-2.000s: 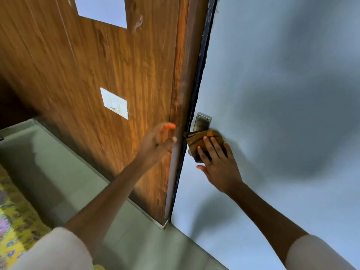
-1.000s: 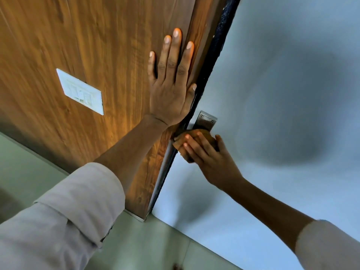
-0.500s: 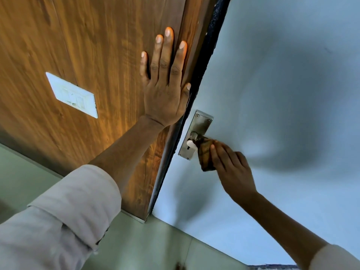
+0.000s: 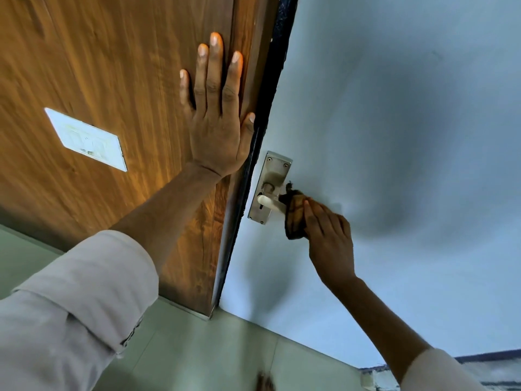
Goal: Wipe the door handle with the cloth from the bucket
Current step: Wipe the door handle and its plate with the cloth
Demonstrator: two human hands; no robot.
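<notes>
Left hand (image 4: 218,128) is flat on the wood door (image 4: 112,80), palm down, fingers spread wide and pointing up, thumb right at the door's dark edge (image 4: 270,88). It holds nothing. The pale sleeve (image 4: 84,300) is rolled back at the forearm, filling the lower left.

Over on the grey wall (image 4: 394,122), right hand (image 4: 329,235) is wrapped around the cloth (image 4: 294,215). That cloth is brown and bunched, gripped in the fingers (image 4: 315,215), and pressed onto the handle (image 4: 269,203). Only the pale inner stub of the lever shows, poking out from the cloth toward the door edge; the rest is covered. A frayed corner of the cloth sticks up just above the lever.

The handle sits on a steel plate (image 4: 275,170), upright and slightly tilted, screws showing at its top corners, keyhole just below the lever. The plate lies just beside the dark door edge, between the two hands.

A white switch plate (image 4: 86,139) is on the wood, well left of the flat hand. Pale green floor (image 4: 197,356) runs along the bottom. The bucket is out of shot. Something dark and blurred sits at the bottom edge; can't tell what it is.
</notes>
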